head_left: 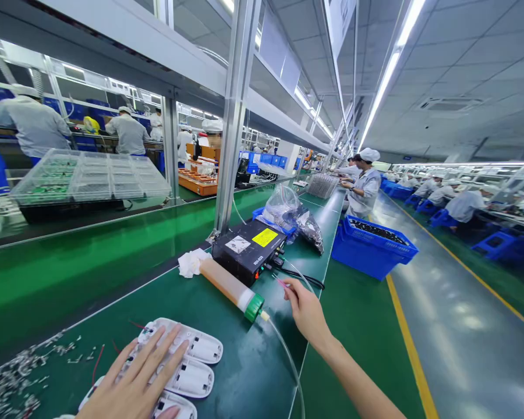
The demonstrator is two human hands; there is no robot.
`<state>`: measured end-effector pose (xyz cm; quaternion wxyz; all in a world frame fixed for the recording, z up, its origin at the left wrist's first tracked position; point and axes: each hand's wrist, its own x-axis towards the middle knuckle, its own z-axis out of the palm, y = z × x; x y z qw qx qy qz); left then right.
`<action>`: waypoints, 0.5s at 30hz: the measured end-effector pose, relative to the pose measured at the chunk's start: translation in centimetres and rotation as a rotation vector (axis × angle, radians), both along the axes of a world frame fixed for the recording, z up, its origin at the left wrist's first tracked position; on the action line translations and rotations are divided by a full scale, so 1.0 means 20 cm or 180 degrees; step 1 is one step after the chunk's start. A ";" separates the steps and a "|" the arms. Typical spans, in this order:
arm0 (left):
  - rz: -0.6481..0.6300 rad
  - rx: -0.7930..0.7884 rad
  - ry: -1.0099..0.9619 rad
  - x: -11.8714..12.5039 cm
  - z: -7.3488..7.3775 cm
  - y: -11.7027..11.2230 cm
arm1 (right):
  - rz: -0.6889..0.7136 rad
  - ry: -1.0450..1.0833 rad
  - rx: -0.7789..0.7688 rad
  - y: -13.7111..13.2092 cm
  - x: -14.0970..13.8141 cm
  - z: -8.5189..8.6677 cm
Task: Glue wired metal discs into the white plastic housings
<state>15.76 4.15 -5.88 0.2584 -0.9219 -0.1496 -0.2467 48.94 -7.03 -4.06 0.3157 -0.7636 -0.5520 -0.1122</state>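
Note:
My left hand (142,372) lies flat, fingers spread, across several white plastic housings (196,375) set side by side on the green bench. It partly covers them; thin red wires show beside them. Further right, my right hand (303,305) pinches a thin pink piece (282,282) between thumb and forefinger, over the bench near its edge. Its exact kind is too small to make out. Just left of that hand lies a large dispensing syringe barrel (229,285) with amber contents and a green cap, from which a clear tube (283,346) runs off the bench edge.
Behind the barrel sits a black controller box (248,247) with cables. Small metal parts (13,375) are scattered at lower left. Further along are bagged parts (283,206), a blue crate (371,247) beside the bench, and a co-worker (364,186). A metal post (236,116) rises behind the box.

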 end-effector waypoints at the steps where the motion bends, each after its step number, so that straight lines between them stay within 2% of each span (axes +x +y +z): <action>1: 0.0015 0.0035 -0.0023 0.01 0.01 -0.01 | -0.0004 -0.0065 -0.0024 0.00 0.01 -0.01; 6: 0.0095 -0.0068 0.0009 0.01 0.05 -0.05 | 0.0054 -0.0382 -0.0022 0.04 0.11 -0.08; 9: 0.0307 -0.0448 0.0199 0.01 0.07 -0.07 | 0.0003 -0.0421 0.0246 0.04 0.10 -0.04; 12: 0.0607 -0.0935 0.0395 0.00 0.09 -0.10 | 0.0146 -0.0378 0.0589 -0.02 -0.08 0.03; 15: 0.0839 -0.1333 0.0490 0.00 0.11 -0.13 | 0.0741 -0.0350 0.0708 -0.14 -0.46 0.08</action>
